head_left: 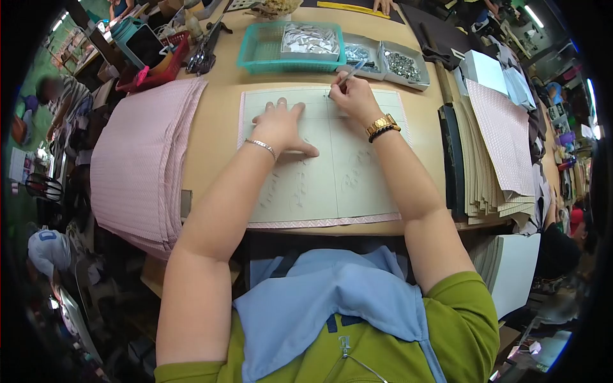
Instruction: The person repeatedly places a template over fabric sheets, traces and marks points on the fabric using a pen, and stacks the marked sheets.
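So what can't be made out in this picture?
All in the head view:
Pen tip: the pen runs down behind the fingers of the right hand.
Writing on the pale green sheet: too faint and small to read.
Most of the pink layer: covered by the sheet.
Exact shape of the small bits in the rightmost box: too small.
Owner of the far hand: cut off by the top edge.

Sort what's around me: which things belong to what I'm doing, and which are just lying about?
Seemingly in the job:
- left hand, pressing
- right hand, with pen
- pale marked sheet
- pink sheet beneath
- perhaps matching pink stack

Probably just lying about:
- teal basket
- red basket
- yellow strip
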Tool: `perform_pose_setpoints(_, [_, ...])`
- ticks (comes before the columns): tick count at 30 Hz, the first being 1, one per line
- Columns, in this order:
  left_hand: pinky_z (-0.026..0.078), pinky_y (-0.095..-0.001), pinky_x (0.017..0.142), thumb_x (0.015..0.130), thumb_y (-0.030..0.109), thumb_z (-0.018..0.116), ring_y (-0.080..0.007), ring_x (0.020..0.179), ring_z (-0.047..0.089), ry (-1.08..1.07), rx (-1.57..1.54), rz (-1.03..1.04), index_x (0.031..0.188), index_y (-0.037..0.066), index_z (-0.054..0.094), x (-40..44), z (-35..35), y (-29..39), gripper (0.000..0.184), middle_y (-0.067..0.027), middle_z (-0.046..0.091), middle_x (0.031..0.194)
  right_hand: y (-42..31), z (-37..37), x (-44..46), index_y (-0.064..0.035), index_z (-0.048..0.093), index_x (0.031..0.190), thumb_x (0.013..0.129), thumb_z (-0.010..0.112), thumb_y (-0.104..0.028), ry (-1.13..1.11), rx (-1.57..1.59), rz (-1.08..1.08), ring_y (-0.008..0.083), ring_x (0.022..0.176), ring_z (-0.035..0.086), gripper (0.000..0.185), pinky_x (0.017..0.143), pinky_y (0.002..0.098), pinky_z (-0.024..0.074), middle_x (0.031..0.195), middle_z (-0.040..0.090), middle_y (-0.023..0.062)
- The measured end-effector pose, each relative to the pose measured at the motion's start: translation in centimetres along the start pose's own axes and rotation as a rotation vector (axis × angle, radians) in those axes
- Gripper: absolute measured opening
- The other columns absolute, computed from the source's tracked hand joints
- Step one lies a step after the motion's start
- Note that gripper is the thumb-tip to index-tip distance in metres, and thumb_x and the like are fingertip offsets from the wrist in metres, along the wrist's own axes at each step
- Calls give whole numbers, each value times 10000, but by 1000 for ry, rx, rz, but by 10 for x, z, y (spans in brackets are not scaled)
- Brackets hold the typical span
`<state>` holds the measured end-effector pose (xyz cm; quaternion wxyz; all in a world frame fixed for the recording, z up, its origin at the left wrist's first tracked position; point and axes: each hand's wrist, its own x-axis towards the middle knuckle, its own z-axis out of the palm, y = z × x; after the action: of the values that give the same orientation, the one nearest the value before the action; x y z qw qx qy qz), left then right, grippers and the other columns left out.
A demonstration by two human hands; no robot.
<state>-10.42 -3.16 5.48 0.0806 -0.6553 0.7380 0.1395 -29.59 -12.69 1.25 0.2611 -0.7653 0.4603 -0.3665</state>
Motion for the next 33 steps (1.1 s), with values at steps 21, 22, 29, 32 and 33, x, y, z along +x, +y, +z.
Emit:
perform_pose_setpoints(21, [483,-600,979,474,722,823,-435,1377,329,33,-64,49,1465,180,421,16,20,-12,1199,-199,383,1483,-91,29,-120,-26,620,914,874,607,-61,-338,582,-240,81,751,621,55,633,257,513,750,624,22])
perform_pose_setpoints(22, [486,-602,974,475,725,821,-439,1380,323,33,-67,49,1470,183,416,15,19,-12,1203,-199,378,1487,-110,35,-140,-40,619,918,866,622,-71,-453,549,-211,117,752,634,60,639,275,517,752,633,37])
perform_pose_setpoints(29, [493,-611,962,492,726,814,-447,1400,290,20,-47,35,1497,201,382,12,18,-10,1214,-196,342,1515,-134,83,-161,-82,610,897,798,697,-115,-559,375,-515,317,740,629,136,681,401,529,779,645,115])
perform_pose_setpoints(32, [492,-608,964,492,726,813,-449,1402,286,8,-50,31,1498,203,380,12,17,-9,1214,-193,338,1520,-132,82,-162,-70,648,942,767,712,-52,-554,330,-580,299,757,635,187,699,370,528,790,656,97])
perform_pose_setpoints(33, [488,-608,969,494,728,812,-450,1404,283,14,-51,31,1498,203,379,13,18,-10,1214,-195,337,1520,-131,77,-162,-73,649,952,768,712,-49,-572,305,-552,303,764,636,196,711,375,530,796,657,97])
